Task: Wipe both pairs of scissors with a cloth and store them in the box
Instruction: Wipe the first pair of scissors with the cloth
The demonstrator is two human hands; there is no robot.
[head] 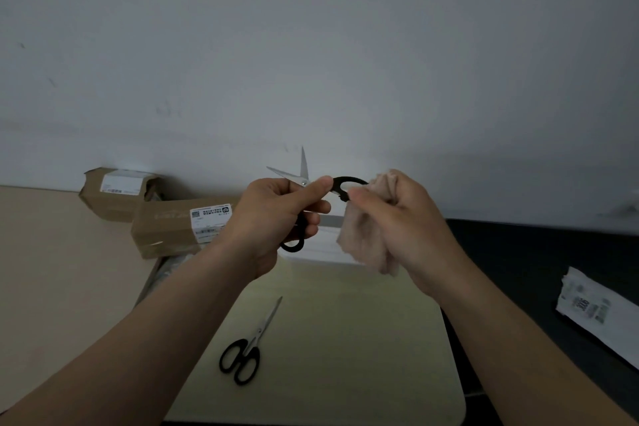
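Both arms bare. Left forearm (155, 328) enters at 8 o'clock and runs toward 1 o'clock. Right forearm (518, 332) enters at 4 o'clock and runs toward 11 o'clock. Wrists roughly straight. The hands are raised, just beside each other at centre.

Left hand (276, 214): back to camera, fingers curled round the scissors (349, 180), thumb stretched toward 3 o'clock.

Right hand (397, 218): fingers curled on a bunched cloth (363, 245), thumb pointing to 9 o'clock, by the scissors' handle loop.
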